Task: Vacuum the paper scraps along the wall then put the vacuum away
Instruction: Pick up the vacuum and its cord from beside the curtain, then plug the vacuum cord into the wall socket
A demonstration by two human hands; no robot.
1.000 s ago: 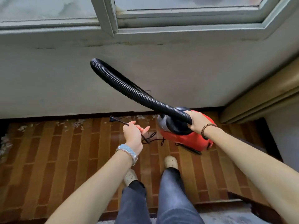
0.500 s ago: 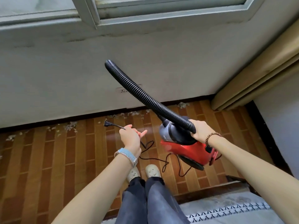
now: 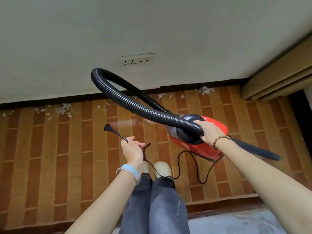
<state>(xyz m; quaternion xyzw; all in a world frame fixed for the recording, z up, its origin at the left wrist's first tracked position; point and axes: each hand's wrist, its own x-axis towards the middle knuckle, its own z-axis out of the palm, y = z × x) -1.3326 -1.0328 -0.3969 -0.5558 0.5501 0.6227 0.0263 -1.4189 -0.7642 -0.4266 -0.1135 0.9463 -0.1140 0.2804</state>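
Note:
My right hand point(image 3: 210, 133) grips the black ribbed hose point(image 3: 128, 105) together with the top of the red vacuum point(image 3: 200, 147), held above the floor. The hose loops up to the left and back; its dark nozzle end point(image 3: 256, 150) sticks out to the right past my wrist. My left hand point(image 3: 133, 150) holds the black power cord, with the plug point(image 3: 107, 127) pointing up and left. The slack cord point(image 3: 190, 168) trails on the floor by my shoes. White paper scraps point(image 3: 62, 109) lie along the dark skirting, with another clump point(image 3: 205, 90) at the right.
A white wall socket point(image 3: 135, 59) sits in the wall above the hose loop. Beige curtain folds point(image 3: 276, 76) hang at the right corner. The floor is brown brick-pattern tile, with a step edge point(image 3: 219, 211) and grey floor near me.
The view has tilted down and the window has left the frame; the socket now shows. The vacuum has swung right and the hose loop has bent lower. My left hand keeps the plug.

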